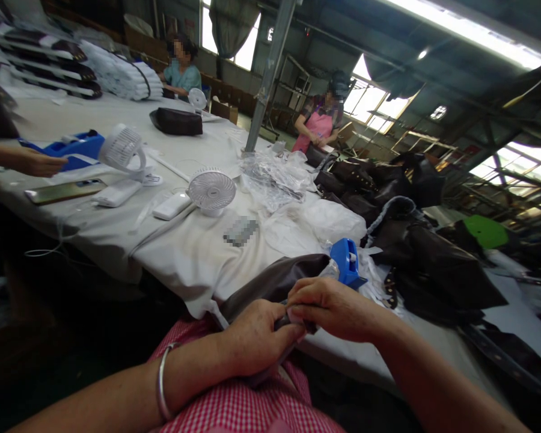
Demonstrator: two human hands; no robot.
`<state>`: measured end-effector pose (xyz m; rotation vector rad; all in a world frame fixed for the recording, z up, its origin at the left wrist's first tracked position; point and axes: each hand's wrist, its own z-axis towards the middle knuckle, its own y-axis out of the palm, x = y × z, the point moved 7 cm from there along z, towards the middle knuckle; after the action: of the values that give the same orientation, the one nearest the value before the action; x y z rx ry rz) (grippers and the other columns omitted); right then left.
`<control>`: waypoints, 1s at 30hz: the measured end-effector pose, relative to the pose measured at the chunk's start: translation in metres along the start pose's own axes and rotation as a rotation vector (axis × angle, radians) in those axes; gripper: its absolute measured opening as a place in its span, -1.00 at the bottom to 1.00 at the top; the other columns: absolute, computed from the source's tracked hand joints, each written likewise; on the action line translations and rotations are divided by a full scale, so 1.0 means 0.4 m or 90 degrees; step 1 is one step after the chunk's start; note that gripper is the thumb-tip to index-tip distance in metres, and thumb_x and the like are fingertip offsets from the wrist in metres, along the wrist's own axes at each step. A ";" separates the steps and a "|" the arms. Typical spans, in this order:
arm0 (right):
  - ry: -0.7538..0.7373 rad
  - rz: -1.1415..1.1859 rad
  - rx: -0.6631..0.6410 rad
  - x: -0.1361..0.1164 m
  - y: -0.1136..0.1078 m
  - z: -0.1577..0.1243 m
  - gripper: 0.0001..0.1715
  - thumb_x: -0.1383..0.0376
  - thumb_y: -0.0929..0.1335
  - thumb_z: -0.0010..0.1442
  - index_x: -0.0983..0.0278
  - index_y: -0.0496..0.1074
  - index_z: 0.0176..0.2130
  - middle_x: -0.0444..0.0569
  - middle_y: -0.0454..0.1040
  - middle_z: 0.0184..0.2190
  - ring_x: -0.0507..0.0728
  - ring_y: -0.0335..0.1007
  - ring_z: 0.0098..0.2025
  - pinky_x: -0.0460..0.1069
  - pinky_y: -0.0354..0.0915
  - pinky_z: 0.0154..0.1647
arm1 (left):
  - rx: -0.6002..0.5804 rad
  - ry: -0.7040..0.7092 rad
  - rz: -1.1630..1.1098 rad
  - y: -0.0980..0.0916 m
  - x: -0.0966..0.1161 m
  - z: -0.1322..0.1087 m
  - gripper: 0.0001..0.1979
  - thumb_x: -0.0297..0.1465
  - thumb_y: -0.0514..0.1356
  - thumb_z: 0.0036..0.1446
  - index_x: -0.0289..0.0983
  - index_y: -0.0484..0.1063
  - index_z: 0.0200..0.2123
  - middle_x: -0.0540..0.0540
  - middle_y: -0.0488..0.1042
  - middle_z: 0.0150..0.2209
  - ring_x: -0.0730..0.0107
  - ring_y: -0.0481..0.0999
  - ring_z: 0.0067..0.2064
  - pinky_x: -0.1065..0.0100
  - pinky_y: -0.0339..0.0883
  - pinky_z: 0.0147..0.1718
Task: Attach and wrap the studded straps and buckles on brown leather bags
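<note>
My left hand (256,337) and my right hand (331,307) meet at the table edge, just above my lap. Both are closed, with the fingertips pinched on a dark strap-like piece (282,323); the fingers cover most of it, so its exact kind is unclear. Directly behind the hands a dark brown leather bag (275,278) lies on its side on the table. A blue tape dispenser (346,261) stands just beyond my right hand, close to the end of the bag.
White cloth covers the table (180,240). A round fan (211,189), a handheld fan (124,150) and a phone (65,191) lie left. Clear plastic bags (275,180) sit mid-table; dark bags (433,258) pile up right. A co-worker's hand (40,162) reaches another blue dispenser (74,150).
</note>
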<state>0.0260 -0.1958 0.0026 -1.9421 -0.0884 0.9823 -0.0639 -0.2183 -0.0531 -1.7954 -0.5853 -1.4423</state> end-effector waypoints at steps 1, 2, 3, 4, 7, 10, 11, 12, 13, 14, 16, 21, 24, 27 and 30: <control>0.008 -0.005 0.002 0.004 0.001 0.002 -0.78 0.38 0.33 0.25 0.29 0.56 -0.37 -0.08 0.52 -0.34 0.00 0.39 -0.35 -0.12 0.24 -0.33 | 0.004 -0.002 0.012 0.000 0.000 0.000 -0.71 -0.27 0.09 0.19 -0.29 0.55 -0.38 0.04 0.47 -0.63 0.44 0.42 -0.54 0.46 0.15 -0.54; 0.019 -0.010 0.007 0.010 0.002 0.004 -0.80 0.39 0.34 0.22 0.29 0.56 -0.38 -0.10 0.52 -0.36 0.00 0.38 -0.36 -0.12 0.23 -0.34 | 0.006 -0.006 0.023 0.000 -0.001 0.001 -0.71 -0.26 0.10 0.18 -0.29 0.55 -0.38 0.03 0.47 -0.62 0.44 0.41 -0.54 0.46 0.14 -0.54; 0.033 -0.012 0.015 0.017 0.004 0.005 -0.82 0.40 0.35 0.20 0.28 0.56 -0.39 -0.11 0.52 -0.38 0.00 0.38 -0.36 -0.13 0.22 -0.36 | 0.006 -0.013 0.032 0.001 -0.003 0.001 -0.71 -0.25 0.10 0.17 -0.30 0.55 -0.38 0.03 0.48 -0.62 0.43 0.41 -0.54 0.45 0.13 -0.55; 0.046 -0.012 0.023 0.024 0.006 0.006 -0.83 0.40 0.36 0.18 0.28 0.56 -0.39 -0.12 0.52 -0.40 0.00 0.38 -0.37 -0.13 0.22 -0.37 | 0.004 -0.022 0.040 0.003 -0.006 0.001 -0.70 -0.24 0.11 0.17 -0.30 0.55 -0.38 0.02 0.47 -0.62 0.42 0.41 -0.55 0.45 0.13 -0.56; 0.073 -0.005 0.044 0.039 0.013 0.005 -0.86 0.42 0.37 0.14 0.28 0.56 -0.40 -0.13 0.51 -0.43 0.00 0.40 -0.37 -0.13 0.21 -0.38 | 0.006 -0.044 0.049 0.003 -0.011 0.003 -0.67 -0.19 0.09 0.18 -0.29 0.53 -0.38 0.02 0.47 -0.63 0.40 0.41 -0.54 0.44 0.14 -0.56; 0.074 -0.013 0.065 0.047 0.015 0.002 -0.87 0.41 0.38 0.12 0.28 0.55 -0.42 -0.13 0.50 -0.43 0.00 0.40 -0.38 -0.12 0.21 -0.38 | 0.004 -0.034 0.041 0.004 -0.010 0.006 -0.61 -0.17 0.03 0.23 -0.29 0.53 -0.41 0.00 0.47 -0.62 0.38 0.43 -0.52 0.43 0.18 -0.52; 0.068 -0.014 0.070 0.047 0.014 0.001 -0.88 0.41 0.38 0.13 0.29 0.55 -0.42 -0.13 0.50 -0.42 0.00 0.40 -0.38 -0.12 0.21 -0.38 | 0.003 -0.028 0.038 0.005 -0.009 0.008 -0.60 -0.17 0.02 0.23 -0.28 0.53 -0.42 0.00 0.48 -0.62 0.38 0.44 -0.51 0.42 0.19 -0.50; 0.058 -0.012 0.069 0.046 0.013 0.000 -0.88 0.40 0.38 0.14 0.28 0.55 -0.41 -0.13 0.50 -0.42 0.00 0.40 -0.38 -0.11 0.22 -0.37 | 0.005 -0.026 0.037 0.005 -0.010 0.009 -0.59 -0.17 0.02 0.23 -0.28 0.53 -0.43 -0.01 0.48 -0.61 0.38 0.44 -0.51 0.42 0.19 -0.50; 0.047 -0.008 0.061 0.043 0.012 0.000 -0.87 0.39 0.38 0.15 0.29 0.55 -0.41 -0.12 0.50 -0.42 0.01 0.40 -0.37 -0.11 0.23 -0.36 | 0.009 -0.026 0.039 0.005 -0.011 0.011 -0.60 -0.17 0.03 0.22 -0.28 0.54 -0.44 -0.01 0.49 -0.61 0.38 0.44 -0.52 0.41 0.19 -0.50; 0.036 -0.004 0.046 0.040 0.012 -0.001 -0.86 0.39 0.37 0.17 0.29 0.55 -0.40 -0.12 0.49 -0.42 0.01 0.40 -0.37 -0.10 0.23 -0.36 | 0.012 -0.029 0.042 0.005 -0.012 0.012 -0.60 -0.17 0.04 0.22 -0.29 0.55 -0.44 -0.02 0.49 -0.60 0.38 0.43 -0.52 0.41 0.18 -0.51; 0.015 -0.009 0.011 0.032 0.010 -0.001 -0.83 0.38 0.36 0.19 0.29 0.55 -0.40 -0.11 0.50 -0.41 0.02 0.40 -0.37 -0.10 0.24 -0.35 | 0.017 -0.037 0.051 0.008 -0.015 0.015 -0.60 -0.18 0.05 0.21 -0.29 0.55 -0.45 -0.02 0.49 -0.60 0.38 0.42 -0.54 0.40 0.15 -0.53; -0.046 -0.070 -0.037 0.010 0.001 0.001 -0.78 0.41 0.32 0.20 0.30 0.55 -0.41 -0.08 0.52 -0.41 0.03 0.39 -0.37 -0.08 0.26 -0.31 | 0.010 -0.040 0.061 0.019 -0.018 0.017 -0.61 -0.20 0.06 0.20 -0.29 0.56 -0.46 -0.02 0.50 -0.58 0.39 0.42 -0.53 0.42 0.11 -0.55; -0.055 -0.091 -0.059 0.009 0.005 0.003 -0.77 0.43 0.32 0.17 0.31 0.54 -0.45 -0.08 0.52 -0.43 0.03 0.38 -0.40 -0.09 0.25 -0.33 | 0.010 -0.042 0.061 0.023 -0.027 0.016 -0.61 -0.19 0.07 0.19 -0.30 0.56 -0.46 -0.03 0.52 -0.55 0.38 0.42 -0.50 0.42 0.12 -0.53; -0.035 -0.118 -0.087 0.012 0.013 0.005 -0.80 0.46 0.33 0.11 0.30 0.52 -0.48 -0.10 0.51 -0.46 0.03 0.37 -0.42 -0.09 0.23 -0.35 | 0.004 -0.041 0.049 0.028 -0.037 0.016 -0.60 -0.16 0.08 0.18 -0.31 0.58 -0.44 -0.04 0.54 -0.51 0.37 0.44 -0.47 0.41 0.16 -0.49; -0.021 -0.149 -0.098 0.002 0.015 0.006 -0.81 0.49 0.34 0.06 0.31 0.51 -0.50 -0.10 0.50 -0.48 0.02 0.35 -0.43 -0.10 0.20 -0.38 | 0.002 -0.037 0.035 0.031 -0.041 0.017 -0.60 -0.14 0.10 0.17 -0.32 0.59 -0.39 -0.05 0.55 -0.48 0.35 0.44 -0.44 0.41 0.19 -0.47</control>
<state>0.0229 -0.1973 -0.0030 -2.0012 -0.4111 0.8724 -0.0547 -0.2189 -0.0728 -1.8416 -0.5635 -1.3559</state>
